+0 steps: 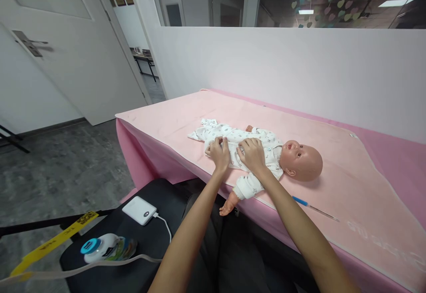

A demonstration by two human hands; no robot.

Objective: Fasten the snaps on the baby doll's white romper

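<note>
A baby doll lies on its back on the pink mat, its head to the right. It wears a white printed romper. At the lower body of the romper my left hand has its fingers curled and pinching the cloth. My right hand is closed on the cloth near the doll's belly, close beside a small button. The fingertips of both hands are partly hidden. One doll arm hangs over the near table edge, under my right forearm.
A screwdriver-like tool with a blue handle lies on the mat at the right. On a black chair seat at the lower left are a white power bank with a cable and a bottle. A white wall stands behind the table.
</note>
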